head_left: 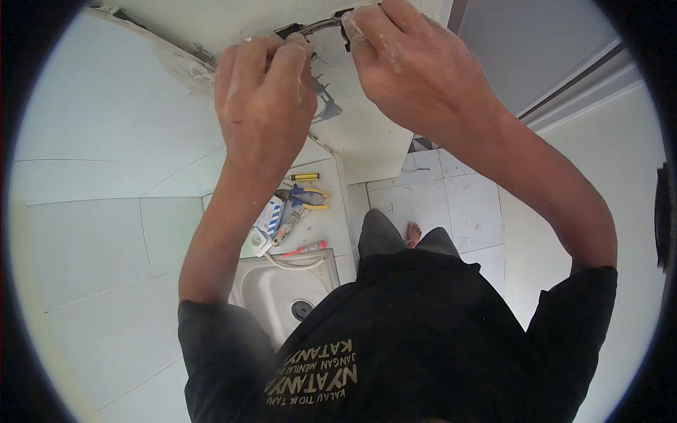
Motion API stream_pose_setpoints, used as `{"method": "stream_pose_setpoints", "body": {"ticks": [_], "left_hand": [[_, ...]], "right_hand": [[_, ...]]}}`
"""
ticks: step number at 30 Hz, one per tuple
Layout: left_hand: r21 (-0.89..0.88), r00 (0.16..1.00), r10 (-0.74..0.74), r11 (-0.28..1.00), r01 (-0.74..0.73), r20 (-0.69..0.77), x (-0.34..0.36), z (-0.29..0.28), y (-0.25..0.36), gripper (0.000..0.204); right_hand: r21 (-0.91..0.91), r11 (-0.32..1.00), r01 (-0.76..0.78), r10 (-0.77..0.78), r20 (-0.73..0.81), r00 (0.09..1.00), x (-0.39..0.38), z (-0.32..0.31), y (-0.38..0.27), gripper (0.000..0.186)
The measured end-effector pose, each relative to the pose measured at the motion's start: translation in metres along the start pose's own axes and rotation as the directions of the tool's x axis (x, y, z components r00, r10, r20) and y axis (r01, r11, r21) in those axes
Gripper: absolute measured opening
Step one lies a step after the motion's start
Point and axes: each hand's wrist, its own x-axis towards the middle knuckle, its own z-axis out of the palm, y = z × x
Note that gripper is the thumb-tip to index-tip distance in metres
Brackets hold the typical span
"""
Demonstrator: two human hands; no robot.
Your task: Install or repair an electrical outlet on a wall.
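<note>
Left hand (266, 92) is apparently pinching the dark cable (321, 25) near its left visible end; right hand (417, 69) is gripping a black fitting (346, 39) at the other — finger contact partly hidden. Cable is arching between the hands. Pliers (307, 192) are lying on the surface (340, 227) below the left hand. Risk: residue-coated fingers (372, 27) could be slipping, letting the fitting drop; uneven pulling could be kinking the cable.

Directions from view centre: Cable (321, 26) at 12 o'clock, between left hand (264, 92) at 11 o'clock and right hand (417, 77) at 1 o'clock. Floor (472, 211) at 3 o'clock. Sink (271, 282) at 7 o'clock, set in table (324, 229). On table, relative to sink: socket (259, 240), 11 o'clock; lower screwdriver (309, 249), 1 o'clock, near rim. Pliers (299, 192): 12 o'clock from lower screwdriver; upper screwdriver (305, 178): 12 o'clock from pliers.
</note>
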Motion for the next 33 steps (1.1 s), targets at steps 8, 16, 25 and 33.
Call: {"method": "stream_pose_setpoints", "body": {"ticks": [8,16,25,33], "left_hand": [[-0.023,0.998,-0.014,1.000,0.016,0.069,0.009,-0.013,0.003,0.021],[-0.167,0.905,-0.421,0.889,0.426,0.066,0.000,-0.047,0.008,0.015],[-0.463,0.510,-0.841,0.386,0.798,0.178,-0.083,-0.022,0.036,0.022],[-0.568,0.493,-0.856,0.329,0.755,0.159,-0.084,-0.019,0.034,0.021]], "right_hand": [[0.062,0.985,-0.162,0.162,0.007,0.987,0.005,-0.008,-0.015,0.011],[0.566,0.521,-0.638,0.647,0.225,0.728,-0.017,0.029,-0.074,0.029],[0.712,0.336,-0.617,0.741,0.205,0.640,0.008,0.026,-0.088,0.019],[0.665,0.221,-0.713,0.733,0.369,0.571,0.011,0.022,-0.080,0.021]]}}
